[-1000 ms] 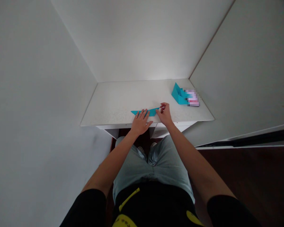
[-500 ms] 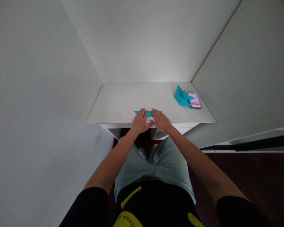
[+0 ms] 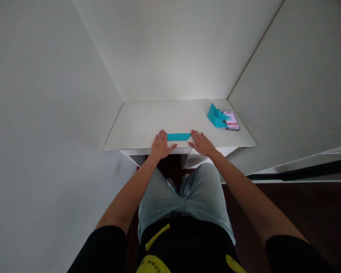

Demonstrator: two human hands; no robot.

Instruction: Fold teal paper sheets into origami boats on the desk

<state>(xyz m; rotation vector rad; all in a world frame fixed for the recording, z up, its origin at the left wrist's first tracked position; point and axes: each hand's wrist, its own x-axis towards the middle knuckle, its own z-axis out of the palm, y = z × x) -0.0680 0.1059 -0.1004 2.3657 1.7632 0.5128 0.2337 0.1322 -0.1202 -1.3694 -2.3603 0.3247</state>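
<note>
We see the blue paper strip [image 3: 178,137] near the front edge of the worktop [image 3: 147,117], our left hand [image 3: 160,145] and right hand [image 3: 202,143] spread flat at its ends, neither grip pinching it. If we press unevenly, the strip may slide and crease crookedly.

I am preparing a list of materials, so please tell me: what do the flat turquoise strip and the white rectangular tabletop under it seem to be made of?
Flat turquoise strip: probably matte paper; it looks thin, crisp and evenly coloured, without shine.
White rectangular tabletop: perhaps painted or laminated board, dull in finish, judging by its flat, smooth-edged slab; the core is hidden.
</note>
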